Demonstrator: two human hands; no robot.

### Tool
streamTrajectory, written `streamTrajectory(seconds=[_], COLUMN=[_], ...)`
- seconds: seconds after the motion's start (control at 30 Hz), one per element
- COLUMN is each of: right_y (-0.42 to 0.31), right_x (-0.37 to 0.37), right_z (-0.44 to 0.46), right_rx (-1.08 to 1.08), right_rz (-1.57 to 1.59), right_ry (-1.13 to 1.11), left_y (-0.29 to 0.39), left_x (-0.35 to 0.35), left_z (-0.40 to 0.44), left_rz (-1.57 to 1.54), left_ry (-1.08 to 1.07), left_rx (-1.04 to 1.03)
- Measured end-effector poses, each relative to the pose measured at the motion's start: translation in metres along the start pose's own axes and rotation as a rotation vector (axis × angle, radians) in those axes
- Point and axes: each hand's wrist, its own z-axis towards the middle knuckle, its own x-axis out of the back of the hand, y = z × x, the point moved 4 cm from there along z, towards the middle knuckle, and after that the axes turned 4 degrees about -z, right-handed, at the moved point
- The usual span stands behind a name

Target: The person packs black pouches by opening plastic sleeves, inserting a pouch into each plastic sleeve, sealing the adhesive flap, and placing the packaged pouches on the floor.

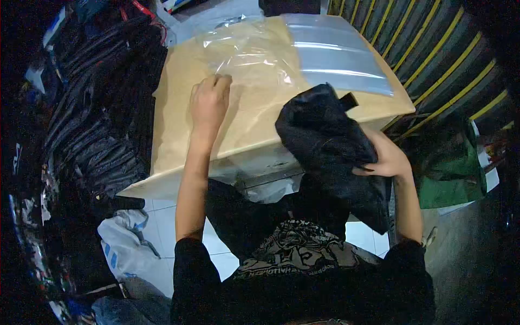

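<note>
My left hand [210, 103] is over the table with its fingers curled into a pinch at the near edge of a clear plastic bag [246, 51]. The bag lies loose and wrinkled, catching bright reflections. On the other side, my right hand [387, 154] grips a folded black garment [330, 130]. The garment is bunched at the table's front edge, and its lower part hangs over my lap. A short black strip [348, 101] sticks out from its upper side. The exact kind of garment cannot be made out.
The tan tabletop [179, 119] bears a stack of flat clear plastic sleeves [341, 57] at the back right. Piled black garments [108, 108] stand along the left. A yellow-striped metal shutter [433, 49] and green cloth [452, 168] are at the right. A white plastic bag [130, 244] lies on the floor.
</note>
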Motion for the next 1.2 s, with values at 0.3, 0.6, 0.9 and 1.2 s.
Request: streamTrajectory(seconds=[0.3,0.6,0.9,1.2], right_y=[-0.034,-0.050,-0.053,-0.038], right_x=[-0.013,0.011,0.002,0.000], right_z=[0.098,0.129,0.137,0.178], right_rx=[0.166,-0.125,-0.215,-0.147], right_rz=[0.032,-0.388,-0.623,-0.418], right_ry=[-0.141,-0.061,0.157,-0.010], left_y=[0.031,0.023,0.056,0.058], left_x=[0.028,0.041,0.045,0.026], left_z=[0.020,0.019,0.034,0.015], left_rz=[-0.221,-0.421,-0.548,-0.356], left_ry=[0.202,0.118,0.079,0.033], left_rx=[-0.057,-0.015,-0.102,-0.089])
